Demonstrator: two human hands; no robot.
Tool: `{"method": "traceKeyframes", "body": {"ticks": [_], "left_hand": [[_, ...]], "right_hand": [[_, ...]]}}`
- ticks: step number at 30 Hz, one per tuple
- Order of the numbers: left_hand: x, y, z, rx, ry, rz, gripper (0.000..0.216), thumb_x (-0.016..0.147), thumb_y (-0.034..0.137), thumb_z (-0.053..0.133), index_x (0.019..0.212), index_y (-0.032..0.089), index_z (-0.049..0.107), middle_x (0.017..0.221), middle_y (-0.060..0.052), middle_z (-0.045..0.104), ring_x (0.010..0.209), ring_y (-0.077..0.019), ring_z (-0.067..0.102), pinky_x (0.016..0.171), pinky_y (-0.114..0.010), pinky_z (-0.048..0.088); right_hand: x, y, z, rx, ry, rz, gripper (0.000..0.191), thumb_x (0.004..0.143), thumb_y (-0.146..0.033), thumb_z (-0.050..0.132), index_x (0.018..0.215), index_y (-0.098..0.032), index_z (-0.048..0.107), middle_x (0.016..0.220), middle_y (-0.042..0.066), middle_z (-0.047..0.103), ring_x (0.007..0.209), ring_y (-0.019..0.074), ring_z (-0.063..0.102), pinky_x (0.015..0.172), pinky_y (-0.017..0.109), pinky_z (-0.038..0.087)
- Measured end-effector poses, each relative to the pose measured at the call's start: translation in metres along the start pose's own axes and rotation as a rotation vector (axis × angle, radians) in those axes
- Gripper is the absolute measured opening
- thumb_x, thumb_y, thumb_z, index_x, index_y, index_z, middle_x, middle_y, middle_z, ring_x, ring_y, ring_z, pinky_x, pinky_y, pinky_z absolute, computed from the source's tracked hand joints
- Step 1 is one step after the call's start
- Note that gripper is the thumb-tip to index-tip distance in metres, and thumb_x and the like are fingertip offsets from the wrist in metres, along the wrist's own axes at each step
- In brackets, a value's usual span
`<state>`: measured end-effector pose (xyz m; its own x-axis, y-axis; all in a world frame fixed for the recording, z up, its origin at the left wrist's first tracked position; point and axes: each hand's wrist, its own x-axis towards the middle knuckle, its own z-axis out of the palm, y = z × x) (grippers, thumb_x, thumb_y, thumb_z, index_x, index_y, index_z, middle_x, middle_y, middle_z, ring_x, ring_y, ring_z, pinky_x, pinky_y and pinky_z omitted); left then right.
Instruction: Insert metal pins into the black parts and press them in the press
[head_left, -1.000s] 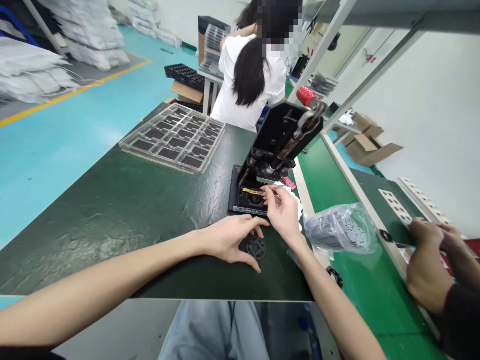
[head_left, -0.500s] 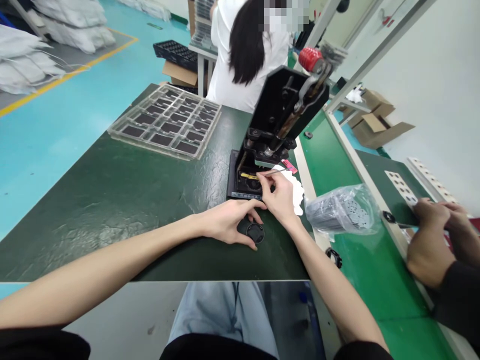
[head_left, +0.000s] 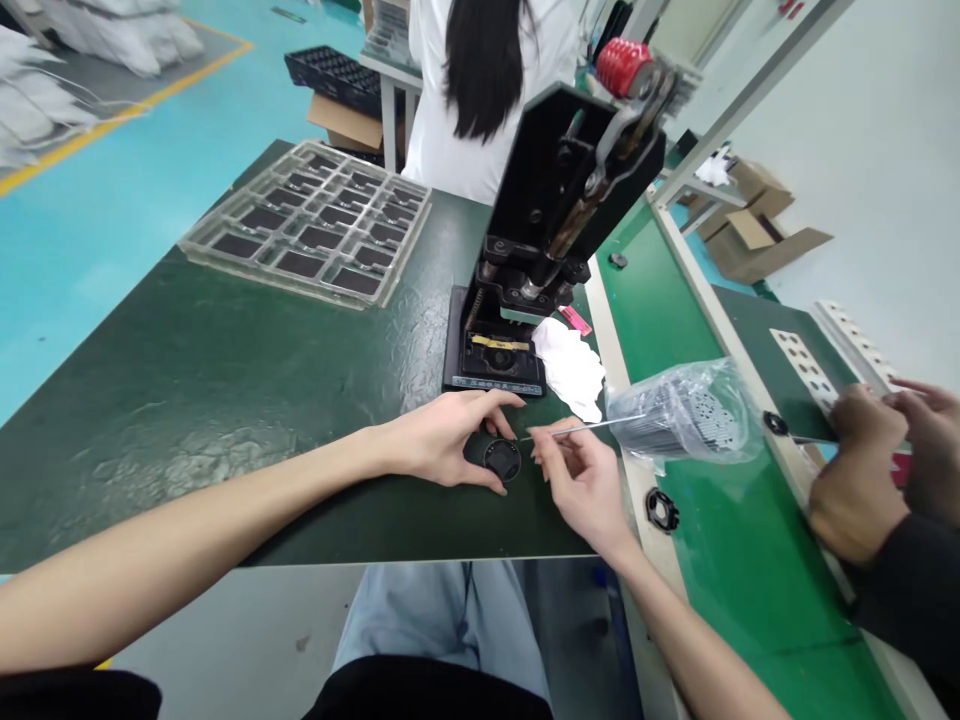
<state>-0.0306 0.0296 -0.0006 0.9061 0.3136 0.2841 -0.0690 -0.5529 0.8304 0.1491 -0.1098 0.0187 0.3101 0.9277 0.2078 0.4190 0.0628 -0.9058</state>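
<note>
My left hand (head_left: 442, 440) lies on the green table, its thumb and fingers curved around the rim of a round black part (head_left: 502, 460). The part rests flat on the mat. Just to the right, my right hand (head_left: 581, 475) pinches a thin metal rod (head_left: 615, 421), whose tip points at the upper right edge of the round part. Whether the tip touches it I cannot tell. Behind both hands stands a black hand press (head_left: 551, 220) with a red grip (head_left: 624, 68). A yellow strip (head_left: 499, 343) lies across its base.
A clear compartment tray (head_left: 285, 277) with dark pieces lies back left. Beside the press is a crumpled white cloth (head_left: 571, 365). A plastic bag of rods (head_left: 686, 412) and a black ring (head_left: 661, 509) lie on the right. A co-worker's hands (head_left: 862, 450) work at far right; another person stands behind the press.
My right hand has come back from the press base toward me, bringing the rod to the round part. My left hand stays around the part. The view has shifted slightly.
</note>
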Motion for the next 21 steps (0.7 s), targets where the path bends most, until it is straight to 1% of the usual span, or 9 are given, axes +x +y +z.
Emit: {"method": "traceKeyframes", "body": {"ticks": [2, 6, 11, 16, 21], "left_hand": [[0.000, -0.001, 0.001, -0.001, -0.003, -0.010, 0.088, 0.074, 0.041, 0.094, 0.144, 0.021, 0.045, 0.110, -0.006, 0.076, 0.107, -0.0249, 0.072, 0.097, -0.036, 0.052], [0.000, 0.000, 0.002, 0.018, -0.005, -0.051, 0.094, 0.071, 0.040, 0.096, 0.147, 0.022, 0.044, 0.111, -0.005, 0.077, 0.110, -0.0252, 0.071, 0.100, -0.036, 0.051], [0.000, 0.001, 0.003, 0.026, 0.003, -0.060, 0.095, 0.070, 0.039, 0.097, 0.146, 0.022, 0.045, 0.111, -0.005, 0.077, 0.109, -0.0259, 0.071, 0.100, -0.037, 0.051], [0.000, 0.000, 0.005, 0.013, 0.017, -0.059, 0.093, 0.070, 0.037, 0.097, 0.146, 0.020, 0.046, 0.109, -0.006, 0.077, 0.109, -0.0258, 0.071, 0.099, -0.035, 0.051], [-0.001, 0.001, 0.006, 0.023, 0.011, -0.069, 0.089, 0.072, 0.039, 0.096, 0.144, 0.019, 0.047, 0.108, -0.006, 0.076, 0.109, -0.0257, 0.071, 0.098, -0.035, 0.051]], "right_hand": [[-0.007, 0.007, 0.001, -0.028, -0.018, 0.000, 0.023, 0.100, -0.036, 0.062, 0.087, -0.017, 0.067, 0.073, 0.002, 0.064, 0.059, 0.0108, 0.062, 0.054, 0.020, 0.048], [-0.007, 0.014, 0.000, -0.081, -0.057, -0.046, 0.020, 0.101, -0.031, 0.060, 0.088, -0.017, 0.067, 0.073, 0.002, 0.065, 0.060, 0.0115, 0.063, 0.055, 0.021, 0.049], [-0.009, 0.012, -0.002, -0.192, -0.081, -0.109, 0.014, 0.101, -0.023, 0.058, 0.090, -0.018, 0.066, 0.074, 0.001, 0.063, 0.061, 0.0117, 0.061, 0.056, 0.022, 0.048], [-0.011, 0.011, -0.001, -0.257, -0.073, -0.184, 0.012, 0.100, -0.017, 0.057, 0.092, -0.018, 0.064, 0.076, 0.001, 0.064, 0.064, 0.0119, 0.062, 0.057, 0.022, 0.048], [-0.012, 0.007, 0.003, -0.343, -0.063, -0.300, 0.012, 0.100, -0.012, 0.055, 0.092, -0.018, 0.061, 0.077, 0.000, 0.062, 0.064, 0.0121, 0.061, 0.058, 0.023, 0.047]]}}
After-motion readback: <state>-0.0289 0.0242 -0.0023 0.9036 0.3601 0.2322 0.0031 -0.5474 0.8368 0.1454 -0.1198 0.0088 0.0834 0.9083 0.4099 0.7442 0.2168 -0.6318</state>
